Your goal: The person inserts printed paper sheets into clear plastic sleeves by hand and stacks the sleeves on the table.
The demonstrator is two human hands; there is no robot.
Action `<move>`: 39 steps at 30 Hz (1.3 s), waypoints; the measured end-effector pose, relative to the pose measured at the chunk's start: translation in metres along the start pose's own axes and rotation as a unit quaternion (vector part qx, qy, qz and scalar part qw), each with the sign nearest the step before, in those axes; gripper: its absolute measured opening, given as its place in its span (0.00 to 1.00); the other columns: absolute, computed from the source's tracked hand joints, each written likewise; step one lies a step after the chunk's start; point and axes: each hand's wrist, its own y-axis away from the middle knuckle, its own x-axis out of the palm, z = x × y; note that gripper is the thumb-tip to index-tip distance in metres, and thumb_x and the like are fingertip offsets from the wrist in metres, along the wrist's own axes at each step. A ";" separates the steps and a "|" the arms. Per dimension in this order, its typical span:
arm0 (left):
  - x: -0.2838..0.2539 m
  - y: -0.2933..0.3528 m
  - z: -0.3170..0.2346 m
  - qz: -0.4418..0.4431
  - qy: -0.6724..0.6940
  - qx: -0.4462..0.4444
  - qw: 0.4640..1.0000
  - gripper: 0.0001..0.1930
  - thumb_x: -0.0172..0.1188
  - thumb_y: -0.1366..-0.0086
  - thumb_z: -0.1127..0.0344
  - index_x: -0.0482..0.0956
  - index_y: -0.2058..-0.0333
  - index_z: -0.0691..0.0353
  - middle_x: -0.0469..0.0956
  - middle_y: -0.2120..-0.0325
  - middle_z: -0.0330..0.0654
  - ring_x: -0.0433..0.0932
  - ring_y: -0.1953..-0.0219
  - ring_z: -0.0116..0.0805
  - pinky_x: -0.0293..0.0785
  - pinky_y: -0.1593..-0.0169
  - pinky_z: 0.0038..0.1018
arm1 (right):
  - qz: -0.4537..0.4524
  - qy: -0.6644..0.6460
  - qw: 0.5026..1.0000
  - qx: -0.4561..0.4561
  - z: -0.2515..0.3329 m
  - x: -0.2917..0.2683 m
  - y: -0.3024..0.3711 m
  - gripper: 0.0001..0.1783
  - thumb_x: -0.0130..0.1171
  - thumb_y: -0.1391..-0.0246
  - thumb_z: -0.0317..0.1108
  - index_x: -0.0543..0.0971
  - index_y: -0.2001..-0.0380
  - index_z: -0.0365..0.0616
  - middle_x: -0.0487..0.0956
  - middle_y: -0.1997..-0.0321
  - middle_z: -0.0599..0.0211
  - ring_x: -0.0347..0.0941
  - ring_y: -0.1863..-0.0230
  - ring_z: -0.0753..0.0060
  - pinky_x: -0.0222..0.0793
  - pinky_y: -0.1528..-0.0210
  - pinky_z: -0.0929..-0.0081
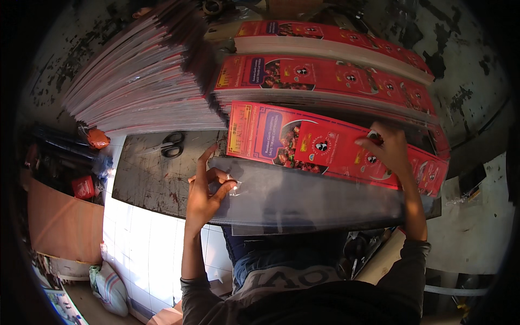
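Observation:
A long red printed packaging sheet (336,142) with food pictures lies at a slant across the worktable. My right hand (389,151) is over its right half, with thumb and fingertips apart. The sheet's far edge runs under that hand. In front of it lies a clear plastic sheet or sleeve (319,197), extending past the table's near edge. My left hand (208,192) pinches the crumpled left corner of this plastic between thumb and fingers, its index finger raised. Whether the plastic is one layer or several, I cannot tell.
Behind stand stacks of red printed sheets (325,76), with a tall fanned stack of filled plastic sleeves (146,76) at the far left. Black-handled scissors (172,145) rest on the dark tabletop (146,176). A cardboard box (65,222) and a tied sack (110,287) are at the left.

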 end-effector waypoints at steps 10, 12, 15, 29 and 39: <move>0.008 -0.005 -0.012 -0.053 0.411 -0.108 0.904 0.28 0.55 0.41 0.72 0.52 0.45 0.68 0.74 0.64 0.53 0.74 0.55 0.46 0.80 0.66 0.26 | -0.016 -0.018 0.999 0.022 0.012 -0.011 -0.010 0.22 0.67 0.63 0.48 0.72 0.82 0.40 0.70 0.86 0.62 0.65 0.86 0.65 0.61 0.81 0.73; 0.012 0.001 -0.012 -0.022 0.457 -0.118 0.882 0.26 0.55 0.42 0.72 0.55 0.46 0.70 0.74 0.63 0.54 0.74 0.55 0.46 0.79 0.63 0.26 | -0.022 0.001 1.000 0.011 0.013 -0.011 -0.010 0.22 0.67 0.63 0.48 0.72 0.82 0.40 0.70 0.86 0.62 0.64 0.87 0.66 0.61 0.81 0.73; 0.018 0.010 -0.001 0.002 0.472 -0.110 0.875 0.19 0.53 0.40 0.71 0.65 0.52 0.72 0.73 0.58 0.56 0.76 0.58 0.41 0.76 0.58 0.22 | -0.037 0.008 0.999 0.011 0.019 -0.012 -0.013 0.22 0.67 0.63 0.48 0.72 0.82 0.40 0.70 0.86 0.62 0.65 0.86 0.65 0.61 0.81 0.73; 0.004 -0.019 0.006 -0.174 0.159 -0.051 0.970 0.14 0.45 0.34 0.66 0.68 0.78 0.67 0.71 0.92 0.42 0.67 0.93 0.21 0.57 0.90 0.15 | 0.028 -0.010 0.998 -0.048 0.033 -0.018 -0.015 0.22 0.64 0.59 0.47 0.70 0.81 0.39 0.69 0.87 0.59 0.66 0.85 0.58 0.62 0.79 0.70; -0.001 0.001 0.012 -0.048 0.289 -0.097 0.951 0.11 0.54 0.39 0.66 0.72 0.65 0.69 0.78 0.72 0.50 0.79 0.72 0.31 0.74 0.69 0.18 | 0.037 0.021 0.998 -0.044 0.031 -0.013 -0.010 0.23 0.65 0.60 0.47 0.69 0.82 0.40 0.68 0.87 0.59 0.66 0.85 0.56 0.62 0.80 0.69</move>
